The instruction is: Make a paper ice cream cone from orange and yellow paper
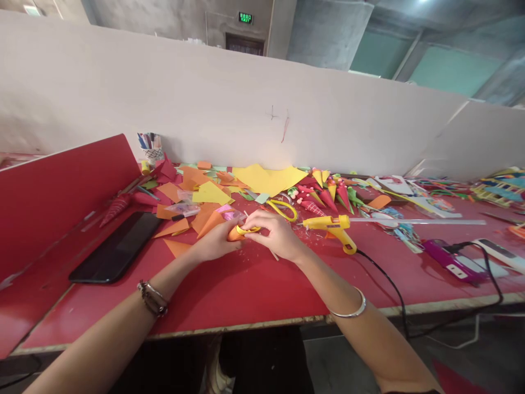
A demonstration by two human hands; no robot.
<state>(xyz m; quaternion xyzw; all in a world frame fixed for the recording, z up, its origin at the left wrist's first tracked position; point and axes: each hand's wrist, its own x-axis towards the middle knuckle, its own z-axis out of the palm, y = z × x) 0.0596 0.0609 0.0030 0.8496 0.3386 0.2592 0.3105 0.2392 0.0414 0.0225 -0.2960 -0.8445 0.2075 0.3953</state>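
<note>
Both hands meet over the front middle of the red table [254, 295]. My left hand [217, 241] is closed around a small rolled orange and yellow paper piece [237, 234]. The fingertips of my right hand [279, 232] pinch its yellow edge from the other side. A thin white stick [274, 255] shows just below my right hand. Behind that hand lie the yellow handles of scissors [285, 209], partly covered. To the right, a yellow glue gun [334, 225] rests on its side with a long clear glue stick [418, 221] in its back.
Orange paper scraps [176, 191] and a large yellow sheet [268, 180] spread along the back. Red paper cones [328, 198] sit right of them. A black phone [117, 249] lies left. A purple power strip [453, 262] and black cable [385, 282] occupy the right.
</note>
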